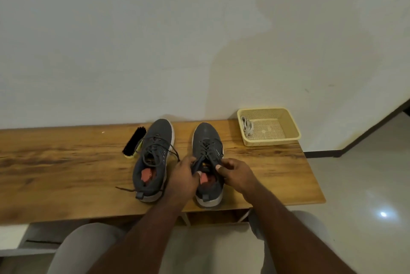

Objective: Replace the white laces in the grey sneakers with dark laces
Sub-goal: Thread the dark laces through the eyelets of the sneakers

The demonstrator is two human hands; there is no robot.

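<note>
Two grey sneakers stand side by side on the wooden table (55, 162), toes toward the wall. The left sneaker (155, 154) carries a dark lace whose loose ends trail onto the table. The right sneaker (207, 149) is threaded with a dark lace (207, 146). My left hand (185, 174) pinches one end of that lace over the shoe's opening. My right hand (233, 172) pinches the other end just to the right. White laces (247, 127) lie in the cream basket (288, 122).
A black shoe brush (134, 141) with a yellow back lies left of the left sneaker. The basket sits at the table's back right corner by the wall. My knees show below the table's front edge. Tiled floor lies to the right.
</note>
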